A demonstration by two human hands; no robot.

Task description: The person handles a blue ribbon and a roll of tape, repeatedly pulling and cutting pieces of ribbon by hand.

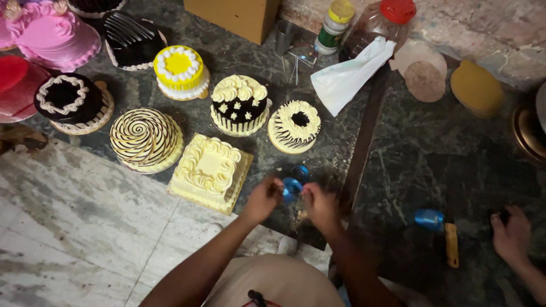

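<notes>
We bring both hands together low over the dark marble surface (432, 153), just near of the square cream-frosted cake (209, 170). Our left hand (263, 199) and right hand (319, 206) each pinch a side of a small shiny blue foil piece (292, 189), fingers narrow around it; a second blue foil piece (301, 172) lies just beyond. Far across the surface stand a clear plastic jar with a red lid (380, 25), a white folded cloth (348, 77) draped at its base, and a stack of small round tubs with yellow and green lids (334, 24). To the right, another person's hand (512, 233) rests near a third blue foil piece (429, 219) and a yellow flat stick (451, 244).
</notes>
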